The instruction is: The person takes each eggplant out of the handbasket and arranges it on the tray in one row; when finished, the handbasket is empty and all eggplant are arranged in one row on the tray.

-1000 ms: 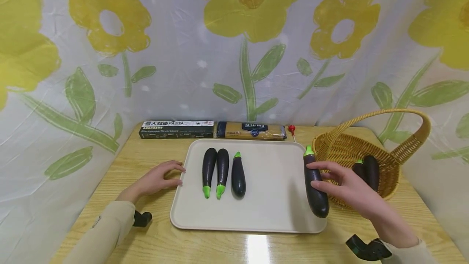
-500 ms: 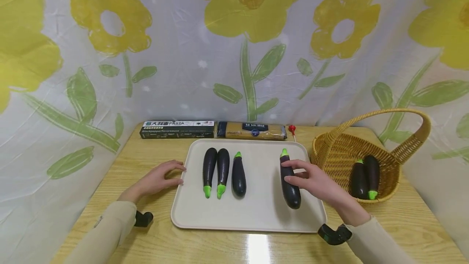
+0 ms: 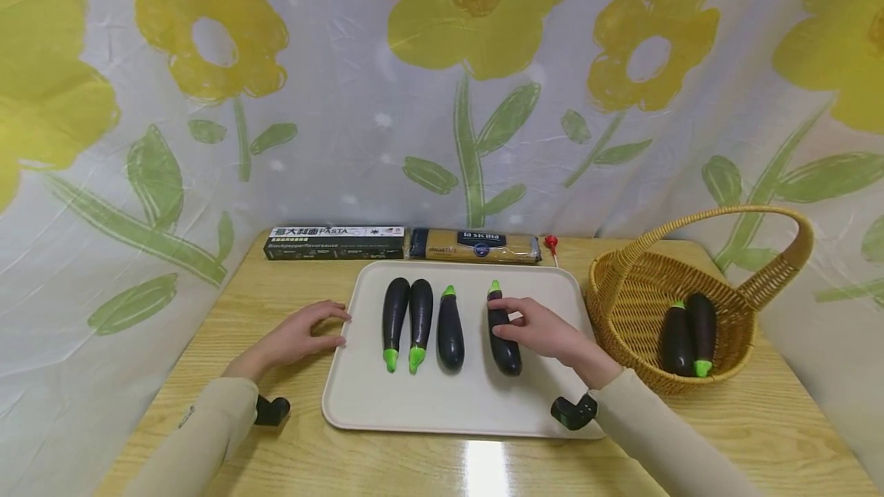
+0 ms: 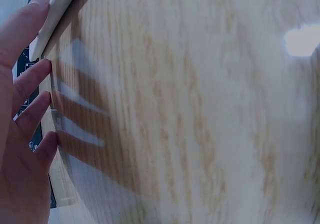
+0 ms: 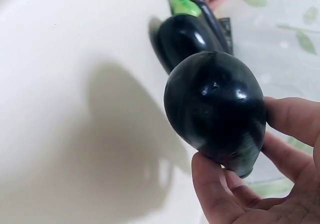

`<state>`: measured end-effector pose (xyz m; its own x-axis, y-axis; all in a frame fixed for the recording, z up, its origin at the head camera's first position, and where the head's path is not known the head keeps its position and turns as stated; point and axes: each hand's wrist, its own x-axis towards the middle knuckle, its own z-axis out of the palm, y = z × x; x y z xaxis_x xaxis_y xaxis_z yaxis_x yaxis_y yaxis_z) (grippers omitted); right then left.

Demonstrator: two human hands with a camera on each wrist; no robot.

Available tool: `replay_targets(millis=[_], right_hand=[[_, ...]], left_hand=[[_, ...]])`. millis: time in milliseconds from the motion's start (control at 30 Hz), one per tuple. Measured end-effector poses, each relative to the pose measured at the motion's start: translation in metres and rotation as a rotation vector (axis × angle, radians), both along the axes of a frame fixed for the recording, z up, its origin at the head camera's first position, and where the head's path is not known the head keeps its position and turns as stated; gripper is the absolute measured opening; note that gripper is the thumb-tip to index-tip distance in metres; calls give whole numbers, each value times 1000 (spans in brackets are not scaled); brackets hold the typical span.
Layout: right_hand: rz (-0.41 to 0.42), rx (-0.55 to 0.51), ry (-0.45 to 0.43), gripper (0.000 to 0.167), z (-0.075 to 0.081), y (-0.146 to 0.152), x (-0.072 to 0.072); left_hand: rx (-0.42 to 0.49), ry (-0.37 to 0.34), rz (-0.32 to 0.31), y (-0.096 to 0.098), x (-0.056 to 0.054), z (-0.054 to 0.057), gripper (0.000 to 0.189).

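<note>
Currently, the right hand (image 3: 542, 330) is pinching a dark eggplant (image 3: 506, 355) between thumb and fingers, its green stem pointing away from the person, and is holding it over the tray (image 3: 442, 409); in the right wrist view its shadow is falling apart from it, so it seems to be hanging clear of the surface. The left hand (image 3: 297, 334) is resting at the tray's nearest rim, its fingers relaxed and gripping nothing. Just left of the right hand, a single eggplant (image 3: 450, 340) is lying stem-away, while nearer the left hand a pair of eggplants (image 3: 396, 317) is lying stems toward the person. To the right of the right hand, a wicker basket (image 3: 642, 305) is standing on the table (image 3: 304, 455) with two more eggplants (image 3: 677, 340) inside. The glossy skin is probably offering little friction, so a loosening pinch could be letting the eggplant slip or its thick near end dip. If the right hand is drifting too far left while lowering, it could be bumping the single eggplant and setting it rolling toward the left hand. The wrist camera (image 3: 575, 411) is hanging by the tray's near right corner, so a dropping forearm could be knocking the rim; a careless left-hand push could be shifting everything sideways.
</note>
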<state>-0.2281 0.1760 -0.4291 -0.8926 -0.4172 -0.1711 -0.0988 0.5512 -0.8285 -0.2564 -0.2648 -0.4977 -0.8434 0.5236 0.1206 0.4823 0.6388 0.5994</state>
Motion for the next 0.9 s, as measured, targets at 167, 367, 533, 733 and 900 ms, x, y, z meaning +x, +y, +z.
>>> replay_targets(millis=[167, 367, 533, 733, 900], right_hand=[[43, 48, 36, 45, -9, -16, -9], [47, 94, 81, 42, -19, -26, -20], [16, 111, 64, 41, -23, -29, -25], [-26, 76, 47, 42, -25, -33, -26], [-14, 68, 65, 43, -23, -35, -26]], left_hand=[[-11, -11, 3, 0, -1, 1, 38], [-8, -14, -1, 0, -1, 2, 37], [1, -10, -7, 0, -3, 1, 37], [1, -7, -11, 0, -3, -1, 37], [2, 15, -14, -2, -3, -1, 37]])
